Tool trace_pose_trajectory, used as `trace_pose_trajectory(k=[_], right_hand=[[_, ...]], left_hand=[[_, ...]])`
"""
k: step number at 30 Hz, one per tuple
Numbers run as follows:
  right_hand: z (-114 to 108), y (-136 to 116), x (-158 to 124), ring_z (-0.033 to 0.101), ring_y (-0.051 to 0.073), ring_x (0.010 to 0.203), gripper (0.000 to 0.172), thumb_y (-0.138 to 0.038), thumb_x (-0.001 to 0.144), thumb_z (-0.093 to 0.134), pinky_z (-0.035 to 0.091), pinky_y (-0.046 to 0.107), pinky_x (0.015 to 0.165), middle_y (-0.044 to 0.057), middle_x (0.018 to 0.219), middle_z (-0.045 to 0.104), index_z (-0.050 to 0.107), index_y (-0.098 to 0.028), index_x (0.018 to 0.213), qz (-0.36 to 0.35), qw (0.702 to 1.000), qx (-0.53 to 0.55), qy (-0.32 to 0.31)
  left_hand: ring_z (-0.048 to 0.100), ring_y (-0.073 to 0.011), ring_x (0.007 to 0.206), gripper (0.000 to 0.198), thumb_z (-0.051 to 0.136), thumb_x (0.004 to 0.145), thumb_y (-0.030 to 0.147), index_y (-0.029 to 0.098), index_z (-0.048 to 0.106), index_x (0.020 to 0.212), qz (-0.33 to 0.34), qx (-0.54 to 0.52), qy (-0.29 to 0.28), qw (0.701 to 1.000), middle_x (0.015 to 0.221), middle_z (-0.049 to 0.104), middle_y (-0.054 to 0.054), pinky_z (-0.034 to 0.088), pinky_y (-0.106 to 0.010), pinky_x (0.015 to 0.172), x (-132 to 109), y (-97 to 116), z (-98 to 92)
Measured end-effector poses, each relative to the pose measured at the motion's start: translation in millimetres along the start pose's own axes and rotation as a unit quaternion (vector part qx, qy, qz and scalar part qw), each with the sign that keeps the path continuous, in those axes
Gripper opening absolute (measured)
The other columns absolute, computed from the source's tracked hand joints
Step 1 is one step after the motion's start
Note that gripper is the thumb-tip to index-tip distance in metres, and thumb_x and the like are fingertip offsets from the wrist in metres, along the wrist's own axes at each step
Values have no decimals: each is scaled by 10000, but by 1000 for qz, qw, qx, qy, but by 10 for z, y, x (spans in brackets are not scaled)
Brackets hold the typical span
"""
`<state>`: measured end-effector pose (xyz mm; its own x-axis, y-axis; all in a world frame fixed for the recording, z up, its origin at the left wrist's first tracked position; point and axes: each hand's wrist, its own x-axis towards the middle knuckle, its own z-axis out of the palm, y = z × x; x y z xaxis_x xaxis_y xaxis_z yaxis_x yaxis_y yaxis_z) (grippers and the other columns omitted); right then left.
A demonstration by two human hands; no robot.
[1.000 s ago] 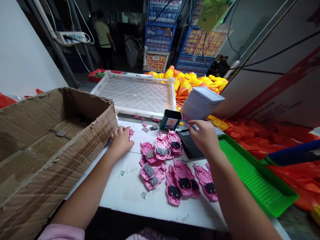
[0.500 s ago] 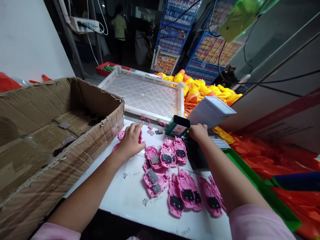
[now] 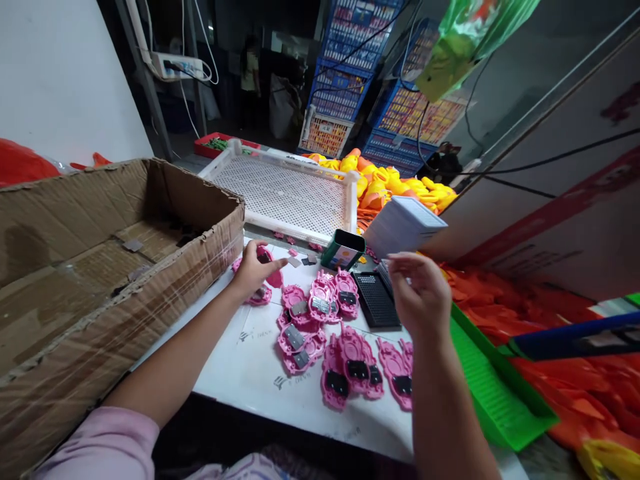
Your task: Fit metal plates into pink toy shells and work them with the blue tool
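My left hand (image 3: 253, 270) is closed on a pink plastic shell (image 3: 273, 268), held just above the white table beside the cardboard box (image 3: 100, 267). More pink shells (image 3: 313, 327) with grey and black inserts lie in a loose cluster in front of me. My right hand (image 3: 420, 290) hovers with curled, pinched fingers over the near end of a black gridded tray (image 3: 375, 300); what it pinches is too small to make out. A green tin (image 3: 343, 250) stands behind the shells.
A white perforated crate (image 3: 285, 193) sits behind the tin, and a stack of white trays (image 3: 403, 227) to its right. A green tray (image 3: 493, 390) lies at the table's right edge. Yellow and orange toys (image 3: 390, 180) are piled beyond. A person (image 3: 250, 70) stands far back.
My left hand has closed on a pink shell and lifted it slightly. My right hand has drawn back from the tin and white stack to above the black tray.
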<state>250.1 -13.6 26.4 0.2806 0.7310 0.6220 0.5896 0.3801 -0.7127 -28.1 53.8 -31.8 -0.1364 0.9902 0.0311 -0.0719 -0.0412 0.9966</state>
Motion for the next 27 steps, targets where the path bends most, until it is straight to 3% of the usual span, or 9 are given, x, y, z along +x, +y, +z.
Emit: trace_pose_trajectory(k=[2,4,7,10,16,23,27], right_hand=[[111,-45,-261,633,170,724,234,-416,788,666,523,334,697,49,811,680,634,-203,880,61,993,101,-14],[217,-53,-448,622,158,690,224,-407,794,676,516,315,660,44,790,686,659,-202,882,91,986,128,-51],[312,-63,-585,623,160,735,188,-372,840,635,513,310,667,62,853,700,708,-210,900,63,983,125,-119],[355,-124,-633,631,170,753,211,-384,847,617,519,311,655,70,872,707,730,-219,914,55,976,151,-147],[406,-259,-682,652,174,663,292,-459,710,749,547,322,622,59,761,735,741,-200,846,227,931,264,-111],[454,-147,-636,641,179,723,260,-453,706,724,516,335,691,54,772,733,770,-209,780,226,940,239,-89],[461,-125,-611,592,159,651,294,-478,680,732,480,323,662,40,695,708,770,-194,751,265,927,246,-102]], left_hand=[[562,-139,772,629,903,492,442,201,519,928,-8,-41,-12,999,836,536,33,463,-275,723,-1,-23,39],[564,-111,713,590,888,524,465,192,513,888,-12,-67,-36,997,827,555,38,465,-248,671,-28,-15,84],[601,-102,725,562,892,536,421,179,549,910,-30,-115,-67,991,865,605,19,496,-240,689,-94,47,142],[625,-114,709,551,902,515,335,159,570,918,-55,-156,-85,983,843,637,-4,521,-255,692,-163,135,166],[626,-84,677,552,902,551,298,205,439,838,-41,-218,-58,973,770,605,57,508,-199,660,-348,254,194],[611,-88,620,635,927,528,370,217,437,902,-73,-223,-90,968,722,625,62,506,-185,573,-625,286,342],[604,-87,595,667,944,488,374,198,494,948,-82,-216,-93,968,723,652,43,500,-176,535,-677,306,376]])
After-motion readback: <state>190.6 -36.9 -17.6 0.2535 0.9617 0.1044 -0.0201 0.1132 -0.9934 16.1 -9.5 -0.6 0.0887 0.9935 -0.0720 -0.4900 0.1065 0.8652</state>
